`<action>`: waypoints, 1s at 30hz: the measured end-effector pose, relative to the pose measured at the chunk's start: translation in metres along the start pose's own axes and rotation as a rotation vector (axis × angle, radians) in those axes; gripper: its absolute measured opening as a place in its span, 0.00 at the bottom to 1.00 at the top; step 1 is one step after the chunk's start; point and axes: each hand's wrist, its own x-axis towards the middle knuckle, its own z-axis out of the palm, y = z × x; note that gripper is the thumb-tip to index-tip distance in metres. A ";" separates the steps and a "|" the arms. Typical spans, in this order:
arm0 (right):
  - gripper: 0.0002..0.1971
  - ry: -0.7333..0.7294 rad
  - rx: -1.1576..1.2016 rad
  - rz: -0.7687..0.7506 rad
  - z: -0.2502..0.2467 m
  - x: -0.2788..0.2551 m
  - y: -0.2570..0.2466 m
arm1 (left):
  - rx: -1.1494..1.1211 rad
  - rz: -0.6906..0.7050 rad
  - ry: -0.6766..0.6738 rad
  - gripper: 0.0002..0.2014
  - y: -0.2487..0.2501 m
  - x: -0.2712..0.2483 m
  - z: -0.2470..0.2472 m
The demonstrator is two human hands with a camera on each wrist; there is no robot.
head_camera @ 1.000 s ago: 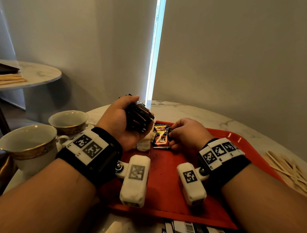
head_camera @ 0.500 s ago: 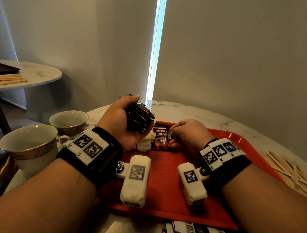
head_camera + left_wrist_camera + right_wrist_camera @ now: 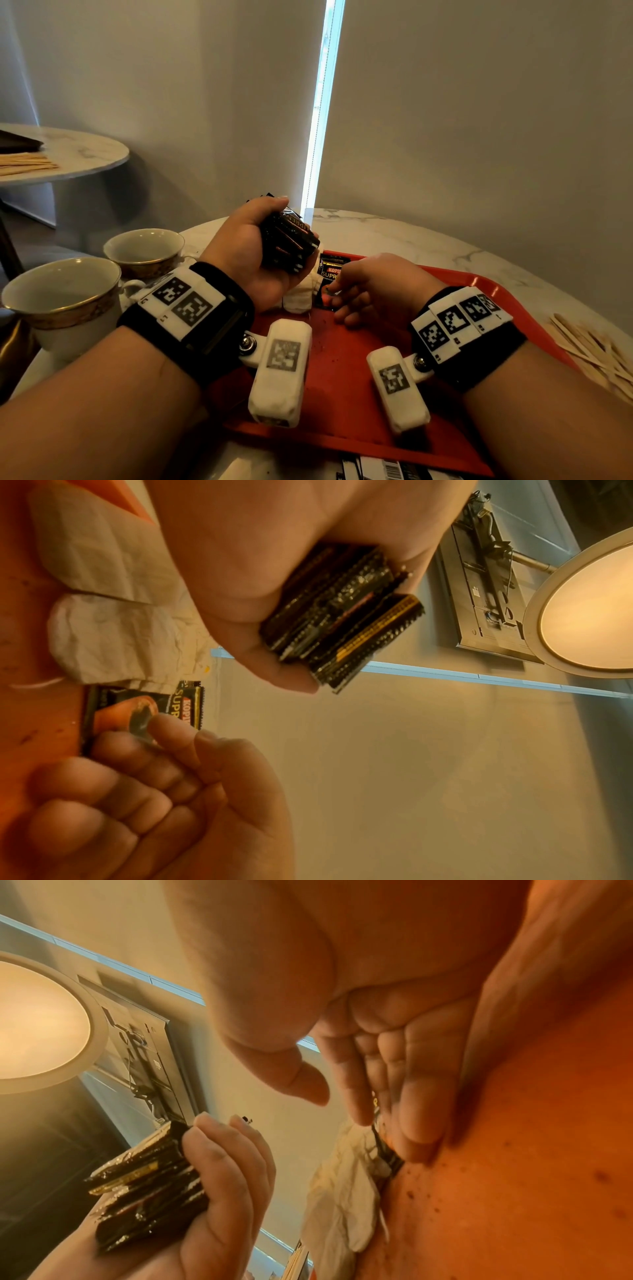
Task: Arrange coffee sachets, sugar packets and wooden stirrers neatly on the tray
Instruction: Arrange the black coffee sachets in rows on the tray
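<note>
Coffee step: your left hand (image 3: 253,250) grips the sachet stack (image 3: 289,243); right hand (image 3: 373,291) fingertips press 1 sachet (image 3: 137,712) flat on the tray (image 3: 479,284). Next, likely draw another, lay it alongside.

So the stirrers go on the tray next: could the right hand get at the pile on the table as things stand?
Probably yes: the wooden stirrers lie uncovered beside the tray, on the right hand's side; it only touches a coffee sachet.
</note>
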 end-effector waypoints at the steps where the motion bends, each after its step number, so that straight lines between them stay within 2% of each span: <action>1: 0.12 0.007 0.008 -0.008 0.000 0.000 0.000 | 0.002 0.003 0.002 0.18 0.000 0.000 0.000; 12: 0.10 0.080 -0.014 -0.099 0.000 -0.002 -0.004 | 0.003 -0.002 -0.002 0.19 0.000 0.000 0.000; 19: 0.09 0.107 -0.008 -0.106 0.003 0.001 -0.005 | 0.007 -0.012 -0.011 0.20 0.001 0.000 0.000; 30: 0.08 0.072 -0.104 -0.122 0.002 0.000 -0.007 | -0.011 -0.011 -0.012 0.18 0.000 -0.002 0.002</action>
